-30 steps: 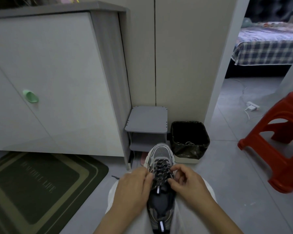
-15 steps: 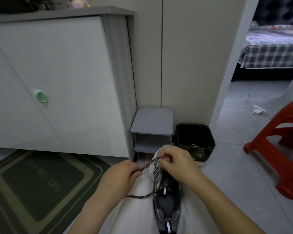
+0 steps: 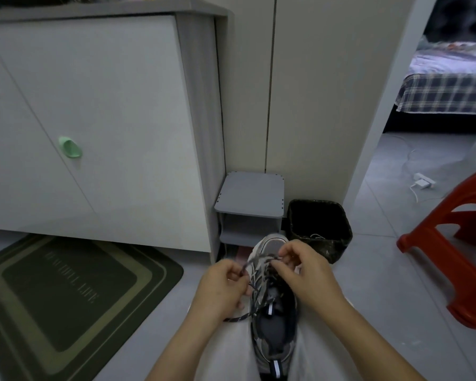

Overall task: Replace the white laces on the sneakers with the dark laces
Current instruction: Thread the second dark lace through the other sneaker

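A grey and navy sneaker (image 3: pixel 272 325) lies between my legs, toe pointing away from me. A dark speckled lace (image 3: pixel 259 301) crisscrosses its eyelets, and a loose end trails off to the left over my trouser leg. My left hand (image 3: pixel 220 290) pinches a stretch of the dark lace just left of the shoe. My right hand (image 3: pixel 305 270) hovers over the eyelets near the toe, fingers curled on the same lace. A strand runs taut between both hands. No white lace shows on the shoe.
A white cabinet (image 3: pixel 94 119) with a green knob stands at left, above a dark doormat (image 3: pixel 66 292). Behind the shoe are a small grey shelf (image 3: pixel 249 196) and a black bin (image 3: pixel 319 224). A red plastic stool (image 3: pixel 456 243) stands at right.
A second ago both hands rested at the mid eyelets. Since then they moved toward the toe and drew a strand of lace out between them; a loose end now trails left.
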The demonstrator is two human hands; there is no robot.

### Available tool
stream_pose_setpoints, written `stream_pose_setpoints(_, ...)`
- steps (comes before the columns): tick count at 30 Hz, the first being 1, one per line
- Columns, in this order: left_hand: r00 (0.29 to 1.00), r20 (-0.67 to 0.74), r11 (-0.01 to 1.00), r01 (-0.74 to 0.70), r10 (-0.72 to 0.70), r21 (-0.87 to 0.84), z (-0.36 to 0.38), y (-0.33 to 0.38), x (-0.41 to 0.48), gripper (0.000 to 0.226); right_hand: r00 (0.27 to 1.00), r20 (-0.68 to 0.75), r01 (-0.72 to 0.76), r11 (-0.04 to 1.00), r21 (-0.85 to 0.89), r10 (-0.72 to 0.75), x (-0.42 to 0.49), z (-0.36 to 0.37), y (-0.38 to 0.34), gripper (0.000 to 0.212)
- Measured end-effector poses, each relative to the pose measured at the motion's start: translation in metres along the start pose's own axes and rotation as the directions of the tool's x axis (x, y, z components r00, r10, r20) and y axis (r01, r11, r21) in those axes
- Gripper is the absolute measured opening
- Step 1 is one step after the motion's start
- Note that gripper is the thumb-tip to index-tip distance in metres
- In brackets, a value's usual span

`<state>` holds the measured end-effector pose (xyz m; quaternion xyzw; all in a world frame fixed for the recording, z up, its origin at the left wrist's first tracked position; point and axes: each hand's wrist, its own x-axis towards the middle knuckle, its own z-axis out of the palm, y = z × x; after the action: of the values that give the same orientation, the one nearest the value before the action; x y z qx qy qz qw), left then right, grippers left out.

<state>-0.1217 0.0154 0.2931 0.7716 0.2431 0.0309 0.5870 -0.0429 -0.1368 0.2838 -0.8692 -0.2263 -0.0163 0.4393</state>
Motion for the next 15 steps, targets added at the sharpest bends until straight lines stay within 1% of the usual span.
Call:
stream_pose_setpoints(2, 0.999, -0.042, 1.0, -0.021, 0.02, -0.004, 0.005, -0.004, 0.008, 0.014, 0.999, -0.002, 0.033, 0.997, -0.063, -0.033, -0.009, 0.0, 0.007, 0.021)
stream_pose_setpoints(4, 0.998, -0.042, 0.999, -0.038, 0.038, 0.022, 0.007, -0.005, 0.012, 0.014, 0.995, 0.013, 0.104, 0.989, -0.103, -0.103, -0.014, 0.003, 0.015, 0.018)
stream_pose_setpoints(8, 0.999, -0.002, 0.998, -0.04, 0.04, 0.044, 0.01, -0.008, 0.017, 0.014, 0.98, 0.123, 0.177, 0.963, -0.203, -0.154, -0.02, 0.01, 0.024, 0.01)
stream_pose_setpoints(12, 0.999, 0.042, 0.999, -0.03, 0.028, 0.042, 0.012, -0.012, 0.021, 0.019, 0.976, 0.154, 0.182, 0.969, -0.169, -0.156, -0.022, 0.013, 0.026, 0.008)
stream_pose_setpoints(15, 0.998, 0.05, 0.994, -0.043, 0.038, 0.105, 0.014, -0.015, 0.025, 0.018, 0.972, 0.177, 0.182, 0.97, -0.16, -0.154, -0.023, 0.015, 0.027, 0.01)
